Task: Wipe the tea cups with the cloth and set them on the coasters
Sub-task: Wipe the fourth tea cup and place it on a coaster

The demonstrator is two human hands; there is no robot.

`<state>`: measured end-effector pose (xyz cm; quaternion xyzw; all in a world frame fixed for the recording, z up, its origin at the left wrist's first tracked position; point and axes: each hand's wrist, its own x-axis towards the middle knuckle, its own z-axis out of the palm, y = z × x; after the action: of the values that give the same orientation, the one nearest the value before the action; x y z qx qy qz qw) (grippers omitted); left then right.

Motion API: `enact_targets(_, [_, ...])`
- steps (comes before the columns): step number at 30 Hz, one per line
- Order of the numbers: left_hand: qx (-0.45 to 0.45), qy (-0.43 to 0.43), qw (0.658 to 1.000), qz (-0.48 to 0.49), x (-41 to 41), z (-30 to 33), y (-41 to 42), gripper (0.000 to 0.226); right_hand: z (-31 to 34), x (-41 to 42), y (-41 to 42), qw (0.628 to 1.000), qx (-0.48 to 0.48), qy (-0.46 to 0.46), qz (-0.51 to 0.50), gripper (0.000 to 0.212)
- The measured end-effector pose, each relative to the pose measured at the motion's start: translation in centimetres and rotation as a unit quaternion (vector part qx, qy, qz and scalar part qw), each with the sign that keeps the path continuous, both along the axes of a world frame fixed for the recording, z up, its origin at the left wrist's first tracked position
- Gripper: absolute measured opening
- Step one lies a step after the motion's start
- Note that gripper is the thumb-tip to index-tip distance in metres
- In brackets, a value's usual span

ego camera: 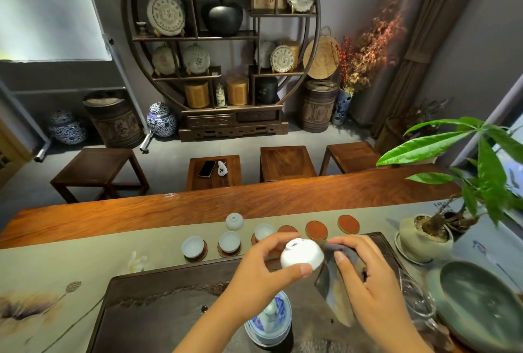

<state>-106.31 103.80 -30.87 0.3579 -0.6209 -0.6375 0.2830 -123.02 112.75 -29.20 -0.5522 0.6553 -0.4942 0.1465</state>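
My left hand holds a white tea cup bottom-up, thumb and fingers pinching its sides. My right hand grips a grey cloth pressed against the cup's right side. Three pale cups stand upright on dark coasters: one at the left, one beside it, a third just behind my left hand. Another cup sits upside down on the runner behind them. Three red coasters lie bare in a row to the right.
A dark tea tray lies under my hands with a blue-and-white lidded bowl on it. A green ceramic basin and a glass pitcher stand at the right, a potted plant behind them. Wooden stools stand beyond the table.
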Motion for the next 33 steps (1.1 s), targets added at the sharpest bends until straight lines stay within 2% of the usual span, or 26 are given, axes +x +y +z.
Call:
enact_targets(4, [0.021,0.015,1.0,-0.012,0.1,-0.1,0.2,0.038,0.6,0.7,-0.6,1.0,-0.005,0.005,0.012,0.016])
enact_targets(7, [0.041,0.005,0.999,-0.016,0.0,-0.8,0.4,0.041,0.3,1.0,-1.2,1.0,0.009,0.008,0.007,0.025])
enact_targets(12, [0.13,0.02,0.991,-0.002,-0.5,-1.5,1.0,0.03,-0.5,1.4,-1.5,0.999,0.042,0.012,-0.007,0.026])
enact_targets(17, [0.198,0.067,0.978,0.011,-0.3,-1.9,1.2,0.032,-0.9,1.7,-1.4,0.998,0.058,0.017,-0.015,0.024])
enact_targets(24, [0.168,0.089,0.982,-0.022,0.4,-1.7,0.7,0.025,-1.0,2.4,-1.7,0.997,0.074,0.025,-0.027,0.02])
enact_targets(26, [0.153,0.083,0.984,-0.032,0.6,-2.0,0.6,0.045,-0.9,2.6,-1.8,0.997,0.072,0.024,-0.03,0.019])
enact_targets(29, [0.077,0.061,0.993,-0.068,0.9,-2.3,0.7,0.071,-0.8,2.8,-1.9,0.996,0.077,0.025,-0.038,0.018])
enact_targets(33, [0.033,0.041,0.996,-0.078,1.1,-2.7,0.3,0.068,-0.8,2.9,-1.9,0.995,0.078,0.03,-0.049,0.018])
